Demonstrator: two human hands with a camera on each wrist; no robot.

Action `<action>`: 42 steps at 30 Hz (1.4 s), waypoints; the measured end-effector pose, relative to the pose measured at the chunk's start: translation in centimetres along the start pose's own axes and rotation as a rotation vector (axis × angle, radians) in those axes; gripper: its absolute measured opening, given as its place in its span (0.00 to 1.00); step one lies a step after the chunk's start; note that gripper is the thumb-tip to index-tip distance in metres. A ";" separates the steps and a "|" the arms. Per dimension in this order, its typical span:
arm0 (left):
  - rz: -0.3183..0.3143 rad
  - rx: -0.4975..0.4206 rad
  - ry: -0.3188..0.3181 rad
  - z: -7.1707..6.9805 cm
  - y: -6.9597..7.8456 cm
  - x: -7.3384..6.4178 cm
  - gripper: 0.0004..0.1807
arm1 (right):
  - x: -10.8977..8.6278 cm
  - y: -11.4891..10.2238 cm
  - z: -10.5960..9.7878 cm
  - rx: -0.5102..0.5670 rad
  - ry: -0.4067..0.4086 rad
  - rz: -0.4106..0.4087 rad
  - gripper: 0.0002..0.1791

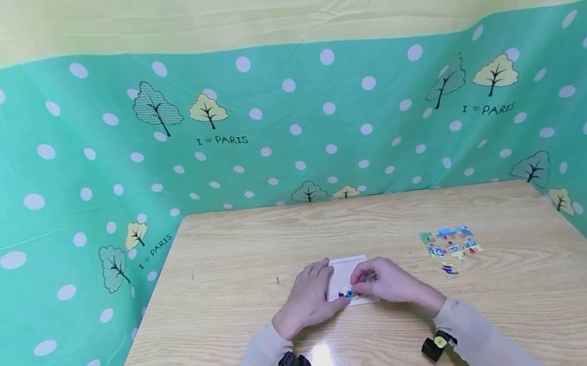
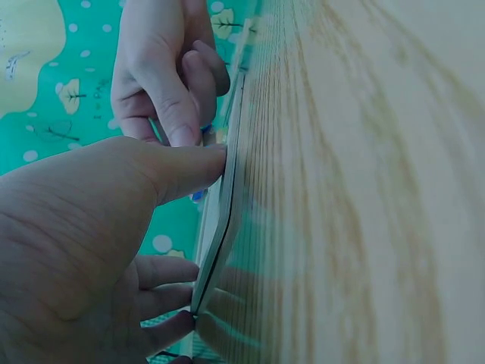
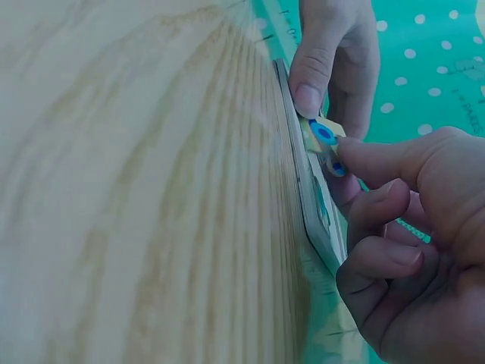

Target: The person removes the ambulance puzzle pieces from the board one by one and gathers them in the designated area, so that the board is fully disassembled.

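A small white puzzle tray (image 1: 349, 259) lies flat on the table between my hands. My left hand (image 1: 310, 294) holds it at the near left corner, thumb on the front edge and fingers along the left side. With thumb and forefinger, my right hand (image 1: 386, 281) pinches a yellow puzzle piece (image 3: 327, 135) with a blue ring, tilted over the tray's front edge. Beside the left thumb, a few colourful bits of puzzle (image 1: 342, 294) show along the front of the tray. The right hand's other fingers are curled in and partly cover the tray.
To the right on the wooden table (image 1: 234, 242), several loose puzzle pieces (image 1: 453, 242) lie in a cluster, with one purple piece (image 1: 449, 269) nearer me. A tiny scrap (image 1: 278, 280) lies left of the left hand. A green dotted cloth (image 1: 268, 168) hangs behind the table.
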State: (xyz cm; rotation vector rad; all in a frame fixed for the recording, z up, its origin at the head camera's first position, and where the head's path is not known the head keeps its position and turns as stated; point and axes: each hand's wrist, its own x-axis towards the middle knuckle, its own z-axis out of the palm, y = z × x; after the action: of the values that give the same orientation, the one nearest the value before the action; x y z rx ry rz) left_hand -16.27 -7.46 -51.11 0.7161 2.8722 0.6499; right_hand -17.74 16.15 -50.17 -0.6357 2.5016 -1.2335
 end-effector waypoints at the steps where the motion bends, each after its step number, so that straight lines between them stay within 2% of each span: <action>1: -0.001 -0.001 0.000 0.0 0.0 0.0 0.45 | 0.0 0.0 -0.1 0.018 -0.002 0.001 0.04; 12: -0.001 -0.005 -0.005 -0.1 0.1 0.0 0.45 | -0.3 0.5 -1.0 0.091 -0.003 0.034 0.08; 26: 0.007 0.015 0.008 0.0 0.0 0.0 0.45 | -0.8 1.8 -2.0 0.054 0.042 0.087 0.08; 42: -0.007 0.015 -0.004 0.0 0.1 0.1 0.46 | -2.3 3.0 -3.6 0.030 0.091 0.124 0.08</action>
State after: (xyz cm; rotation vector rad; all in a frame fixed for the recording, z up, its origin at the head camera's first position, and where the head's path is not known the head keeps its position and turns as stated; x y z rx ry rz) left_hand -16.29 -7.37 -51.06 0.7087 2.8776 0.6255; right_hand -18.08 21.40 -50.34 -0.4187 2.5475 -1.2789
